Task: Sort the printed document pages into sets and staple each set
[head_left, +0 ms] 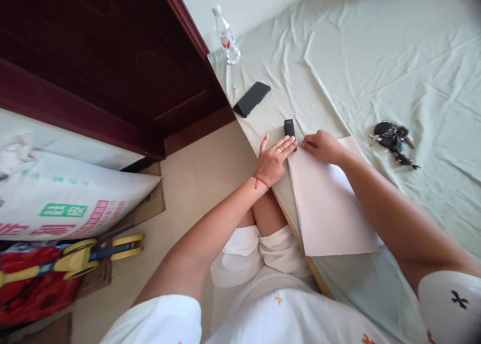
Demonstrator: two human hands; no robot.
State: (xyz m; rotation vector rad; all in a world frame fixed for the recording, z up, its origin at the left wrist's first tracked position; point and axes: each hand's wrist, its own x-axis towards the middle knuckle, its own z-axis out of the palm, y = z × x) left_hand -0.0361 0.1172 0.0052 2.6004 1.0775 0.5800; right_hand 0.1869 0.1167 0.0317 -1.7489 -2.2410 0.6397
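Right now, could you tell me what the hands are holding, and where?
Neither lifts anything: left hand and right hand press the far corner of the white paper sheet flat on the bed sheet.

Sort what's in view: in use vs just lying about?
In use: white paper sheet, left hand and right hand pressing its top corner.
Lying about: small black device, phone, keys, water bottle, printed sack.

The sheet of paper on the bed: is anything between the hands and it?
Nothing visible. The left hand and right hand rest directly on the far edge of the white paper. The small black device lies just beyond their fingertips.
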